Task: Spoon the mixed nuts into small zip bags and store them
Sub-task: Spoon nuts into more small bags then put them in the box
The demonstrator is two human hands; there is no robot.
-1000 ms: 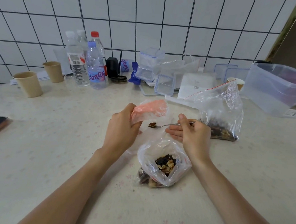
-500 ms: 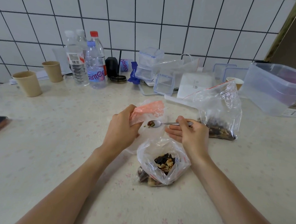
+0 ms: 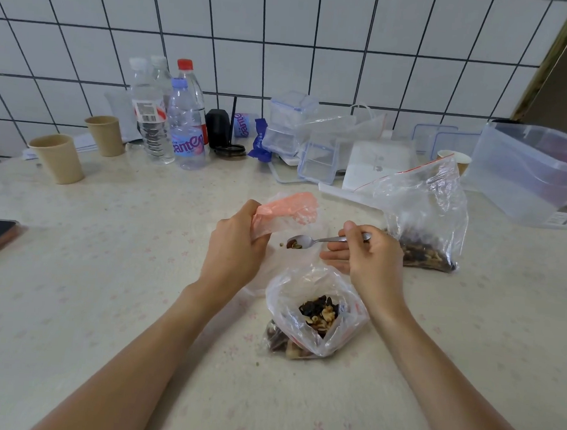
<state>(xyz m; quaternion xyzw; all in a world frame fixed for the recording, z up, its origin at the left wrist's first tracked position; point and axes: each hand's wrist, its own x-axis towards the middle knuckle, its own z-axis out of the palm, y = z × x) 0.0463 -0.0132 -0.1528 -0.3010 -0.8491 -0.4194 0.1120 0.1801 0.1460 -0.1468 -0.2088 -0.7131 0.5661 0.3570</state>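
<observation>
Two hands busy mid-frame: left hand (image 3: 236, 245) pinching small zip bag (image 3: 287, 211), right hand (image 3: 366, 257) gripping loaded spoon (image 3: 302, 241); narrow mouth risks nuts spilling onto tabletop (image 3: 102, 286).

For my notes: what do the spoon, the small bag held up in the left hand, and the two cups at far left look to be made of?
Spoon: metal, likely steel; silvery and shiny.
Small bag: thin, soft plastic film, clear with a pink tint; it crinkles and lets light through.
Cups: probably paper; matte tan walls with rolled rims.
</observation>
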